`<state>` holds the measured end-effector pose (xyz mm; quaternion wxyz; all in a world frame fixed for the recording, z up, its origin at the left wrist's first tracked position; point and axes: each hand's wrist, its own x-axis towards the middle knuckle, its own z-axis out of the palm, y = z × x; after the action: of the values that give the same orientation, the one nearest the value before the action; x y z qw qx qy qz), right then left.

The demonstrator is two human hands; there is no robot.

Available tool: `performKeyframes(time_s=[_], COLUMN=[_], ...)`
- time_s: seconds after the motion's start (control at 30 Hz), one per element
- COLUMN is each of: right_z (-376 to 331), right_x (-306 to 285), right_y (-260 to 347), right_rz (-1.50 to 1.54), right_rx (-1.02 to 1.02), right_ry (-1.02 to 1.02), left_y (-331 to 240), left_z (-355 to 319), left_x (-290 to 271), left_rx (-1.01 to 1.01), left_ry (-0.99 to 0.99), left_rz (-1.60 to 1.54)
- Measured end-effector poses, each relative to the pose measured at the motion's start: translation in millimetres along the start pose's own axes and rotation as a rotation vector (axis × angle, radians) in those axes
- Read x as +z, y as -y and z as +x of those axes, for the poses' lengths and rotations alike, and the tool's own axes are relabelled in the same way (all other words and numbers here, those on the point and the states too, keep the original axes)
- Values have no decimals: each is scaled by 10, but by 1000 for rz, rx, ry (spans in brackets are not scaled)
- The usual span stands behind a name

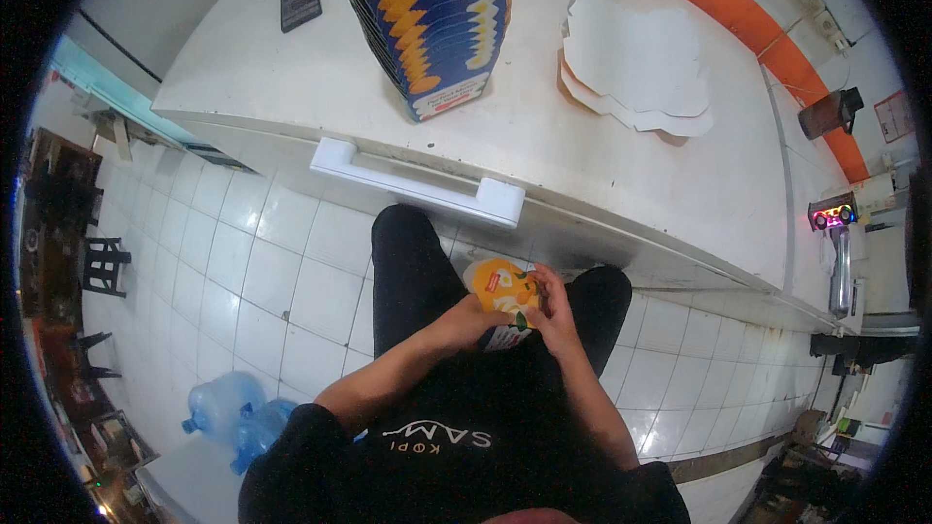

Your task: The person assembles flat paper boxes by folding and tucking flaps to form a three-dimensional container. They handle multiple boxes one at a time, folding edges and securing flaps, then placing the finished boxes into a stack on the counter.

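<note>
This looks like a small shop or café. You have a big stack of matching, bright paper pieces on the white counter. Left of the counter, you have shiny floor tiles, a dark stool and big blue water jugs.

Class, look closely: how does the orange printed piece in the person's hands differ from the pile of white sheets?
Colour: the orange printed piece shows orange with white, while the white sheets have a plain upper face.
Place: the printed piece is held between the left hand and right hand; the white sheets lie on the white top, untouched.
Shared: both show some white.
</note>
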<state>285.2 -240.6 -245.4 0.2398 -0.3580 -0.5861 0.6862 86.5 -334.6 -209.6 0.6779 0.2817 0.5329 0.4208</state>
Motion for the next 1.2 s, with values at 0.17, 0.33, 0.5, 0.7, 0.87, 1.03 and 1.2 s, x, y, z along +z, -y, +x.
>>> performKeyframes(time_s=[0.17, 0.33, 0.5, 0.7, 0.87, 1.03, 1.2], right_z=[-37, -21, -116, 89, 149, 553, 1552], right_x=[83, 172, 404, 517, 531, 585, 1011], right_y=[432, 960, 1211, 1375, 2413, 3648, 4574], right_rz=[-196, 173, 581, 139, -74, 408, 300], right_rx=[-26, -358, -214, -411, -674, -973, -890], right_ry=[114, -51, -47, 279, 113, 255, 476], left_y=[-652, -930, -1256, -1382, -1741, -2726, -3567], left_z=[-255, -875, -770, -798, -903, -888, -615], left_x=[-45, -176, -126, -81, -160, -656, -1106], left_rx=[-175, 788, 1203, 948, 1109, 1563, 1426], left_ry=[-71, -639, -229, -161, -205, -655, -953], left_rz=[286, 491, 509, 144, 264, 506, 750])
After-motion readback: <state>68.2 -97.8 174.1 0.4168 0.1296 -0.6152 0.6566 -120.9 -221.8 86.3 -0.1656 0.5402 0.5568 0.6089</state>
